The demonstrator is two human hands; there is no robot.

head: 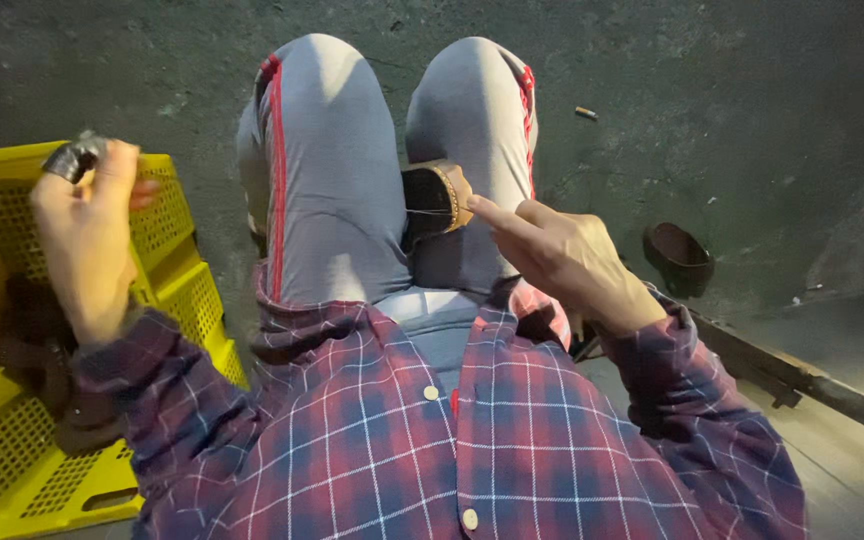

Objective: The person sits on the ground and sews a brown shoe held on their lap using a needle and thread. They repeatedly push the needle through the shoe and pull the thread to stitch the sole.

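**Stitching a leather piece held between the knees**

Seated work is shown from a head-worn camera looking down. A small dark leather piece with a tan edge (pixel 434 198) is clamped between the knees of grey trousers with red side stripes (pixel 337 170), standing roughly upright with its long axis running away from the body. The right hand (pixel 562 258) is the nearer of the two: its fingers are pinched closed, apparently on a thin thread (pixel 430 211) drawn taut sideways across the piece, the index finger extended to just beside the tan edge. The left hand (pixel 87 235) is raised well apart, out to the left above a yellow perforated plastic crate (pixel 167 225), and is clenched round a small dark grey object (pixel 74 157) whose kind cannot be made out. Whether a needle is held cannot be told. The crate's contents are shadowed and indistinct. A dark round object (pixel 680 258) lies on the concrete floor (pixel 712 110) to the right. A plaid shirt (pixel 472 440) covers both forearms.
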